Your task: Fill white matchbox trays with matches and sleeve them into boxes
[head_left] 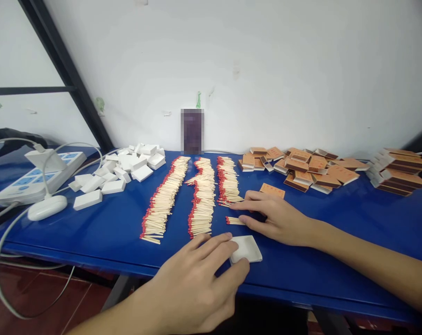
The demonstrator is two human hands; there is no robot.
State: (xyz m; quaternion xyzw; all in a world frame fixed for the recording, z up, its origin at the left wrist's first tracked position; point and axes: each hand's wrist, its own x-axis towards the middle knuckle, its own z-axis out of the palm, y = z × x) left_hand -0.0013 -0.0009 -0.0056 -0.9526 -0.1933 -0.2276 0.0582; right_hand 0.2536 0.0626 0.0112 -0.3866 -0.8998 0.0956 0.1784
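The work looks to be at an early point with the tray in hand: the white matchbox tray [250, 249] lies recess upward near the front edge of the blue table [116, 237], and no matches show in the part of it that the fingers leave uncovered. The left hand [197, 274] has its fingers and thumb bent in around the tray's left end, keeping hold of it there. The right hand [278, 216] is spread, thumb and forefinger well apart; the thumb lies over the plain ends of a small group of matches [234, 221], while the forefinger reaches to the near end of the right row of matches [228, 181]. That group is already separated from the row, but it is not yet in the tray. Plenty appears to be left: the left row of matches [167, 197] and the middle row of matches [203, 204] are long and loose, red heads toward the left, with a few matches lying askew in the middle one. A pile of white trays [127, 163] sits at the left, and a heap of orange matchbox covers [296, 165] at the right, with a single orange cover [272, 190] just behind the right hand. At the far right a neat stack of matchboxes [406, 178] may be finished work, though whether they are filled cannot be told.
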